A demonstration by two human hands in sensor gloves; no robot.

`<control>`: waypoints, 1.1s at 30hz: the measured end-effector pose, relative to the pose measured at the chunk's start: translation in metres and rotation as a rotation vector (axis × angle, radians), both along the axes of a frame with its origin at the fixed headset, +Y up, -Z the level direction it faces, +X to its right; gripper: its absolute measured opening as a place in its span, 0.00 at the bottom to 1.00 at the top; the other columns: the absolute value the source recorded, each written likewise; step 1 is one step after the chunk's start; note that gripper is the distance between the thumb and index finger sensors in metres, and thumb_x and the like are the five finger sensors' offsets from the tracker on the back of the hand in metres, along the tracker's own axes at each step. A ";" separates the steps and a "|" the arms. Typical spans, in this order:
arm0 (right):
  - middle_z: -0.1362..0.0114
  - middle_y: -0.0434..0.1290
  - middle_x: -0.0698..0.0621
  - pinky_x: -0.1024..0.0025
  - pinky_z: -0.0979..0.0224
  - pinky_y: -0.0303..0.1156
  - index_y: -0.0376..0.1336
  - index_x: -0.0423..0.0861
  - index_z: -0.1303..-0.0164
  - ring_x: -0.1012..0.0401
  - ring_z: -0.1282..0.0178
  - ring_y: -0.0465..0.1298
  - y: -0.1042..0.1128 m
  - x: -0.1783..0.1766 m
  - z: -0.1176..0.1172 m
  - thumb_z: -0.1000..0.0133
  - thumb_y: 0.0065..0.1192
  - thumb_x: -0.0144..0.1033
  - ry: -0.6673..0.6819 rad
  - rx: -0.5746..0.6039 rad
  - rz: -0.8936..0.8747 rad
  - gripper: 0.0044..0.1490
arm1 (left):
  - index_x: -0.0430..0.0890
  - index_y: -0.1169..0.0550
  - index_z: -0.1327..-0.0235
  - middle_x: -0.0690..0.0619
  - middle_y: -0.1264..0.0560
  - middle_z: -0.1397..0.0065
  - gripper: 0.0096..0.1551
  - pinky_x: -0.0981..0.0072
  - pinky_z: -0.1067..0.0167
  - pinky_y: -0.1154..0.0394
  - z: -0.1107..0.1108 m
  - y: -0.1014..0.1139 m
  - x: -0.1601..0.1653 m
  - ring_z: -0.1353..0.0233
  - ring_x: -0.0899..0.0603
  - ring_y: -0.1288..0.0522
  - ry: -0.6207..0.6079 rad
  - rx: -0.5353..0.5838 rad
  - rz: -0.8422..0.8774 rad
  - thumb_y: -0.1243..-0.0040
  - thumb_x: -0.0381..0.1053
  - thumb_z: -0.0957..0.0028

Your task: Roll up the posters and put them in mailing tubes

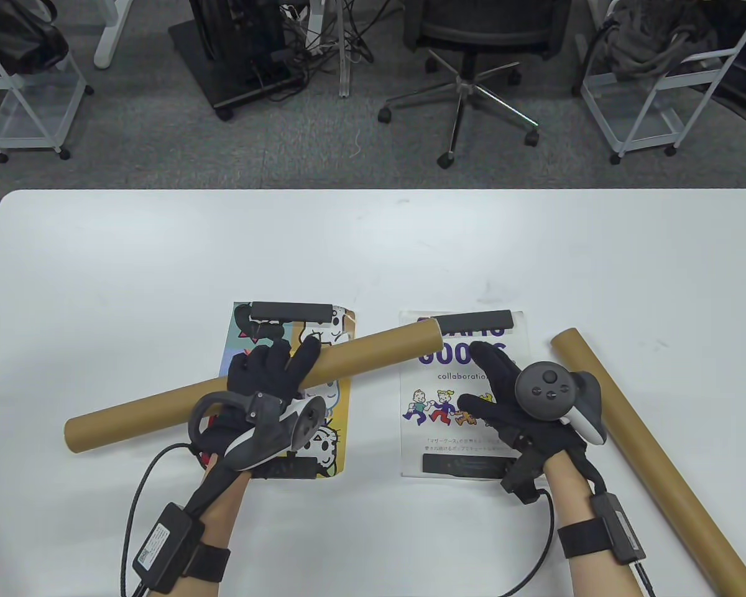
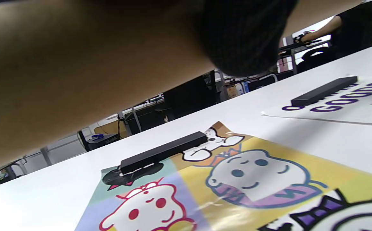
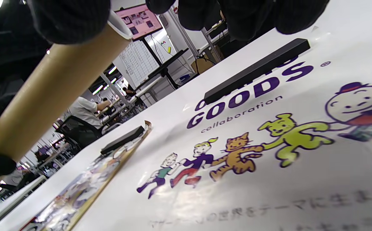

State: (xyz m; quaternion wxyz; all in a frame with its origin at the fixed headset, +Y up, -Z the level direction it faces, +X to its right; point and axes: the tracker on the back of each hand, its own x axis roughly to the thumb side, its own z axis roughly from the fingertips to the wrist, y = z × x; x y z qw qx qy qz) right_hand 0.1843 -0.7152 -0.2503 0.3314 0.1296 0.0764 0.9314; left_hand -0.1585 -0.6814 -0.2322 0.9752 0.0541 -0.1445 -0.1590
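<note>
White laminate table (image 1: 161, 261): bears all items listed.
Long brown cardboard mailing tube, second (image 1: 653, 460): lies diagonally at the right, untouched, well apart from both hands.
Brown cardboard mailing tube, first (image 1: 373, 354): held raised over the table, slanting across both posters; gripped near its middle by the left hand (image 1: 267, 385), fingers curled round it. Its far end, seemingly capped in white in the right wrist view, is met by the right hand (image 1: 503, 392); whether those fingers pinch the cap or merely touch it cannot be told.
Yellow cartoon-animal poster (image 2: 269, 179): flat, unrolled, pinned by black rectangular bar weights (image 2: 163, 154) at top and bottom.
White glossy "GOODS" poster with printed figures (image 3: 269, 154): flat, likewise weighted (image 3: 256, 70).
Risks, as judged: the tube may be swung into a bar weight, letting a sheet curl or slide; the second tube may be rolled off the edge if nudged; the cap may be dropped if pulled one-handed
</note>
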 end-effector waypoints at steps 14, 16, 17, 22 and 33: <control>0.20 0.65 0.35 0.30 0.27 0.62 0.57 0.39 0.25 0.36 0.25 0.68 0.001 0.003 0.001 0.45 0.56 0.47 -0.106 0.059 -0.205 0.41 | 0.58 0.52 0.13 0.48 0.35 0.14 0.53 0.41 0.20 0.31 0.011 -0.008 0.027 0.20 0.38 0.28 -0.086 -0.011 -0.049 0.38 0.58 0.46; 0.23 0.67 0.36 0.31 0.28 0.63 0.60 0.40 0.28 0.37 0.27 0.71 0.001 0.004 0.002 0.45 0.57 0.46 -0.141 0.086 -0.205 0.37 | 0.58 0.52 0.13 0.47 0.34 0.15 0.53 0.41 0.21 0.30 0.011 -0.008 0.028 0.21 0.38 0.28 -0.097 -0.006 -0.040 0.37 0.58 0.47; 0.24 0.69 0.37 0.31 0.28 0.64 0.61 0.41 0.30 0.39 0.28 0.72 0.002 0.004 0.002 0.45 0.57 0.45 -0.154 0.092 -0.201 0.35 | 0.58 0.52 0.13 0.47 0.34 0.15 0.53 0.41 0.21 0.30 0.011 -0.008 0.028 0.21 0.38 0.28 -0.100 0.001 -0.038 0.37 0.58 0.47; 0.32 0.74 0.43 0.33 0.28 0.65 0.66 0.47 0.41 0.43 0.35 0.76 0.002 0.008 0.000 0.44 0.58 0.43 -0.190 0.116 -0.192 0.24 | 0.57 0.43 0.15 0.50 0.29 0.19 0.53 0.43 0.22 0.27 0.013 -0.005 0.028 0.25 0.41 0.24 -0.126 0.051 -0.028 0.31 0.61 0.53; 0.30 0.73 0.41 0.29 0.29 0.63 0.69 0.45 0.43 0.41 0.35 0.75 -0.002 0.005 -0.002 0.45 0.58 0.47 -0.110 -0.003 -0.223 0.26 | 0.51 0.34 0.24 0.45 0.24 0.21 0.48 0.41 0.24 0.23 0.010 -0.004 0.024 0.29 0.40 0.16 -0.101 -0.030 -0.023 0.33 0.69 0.56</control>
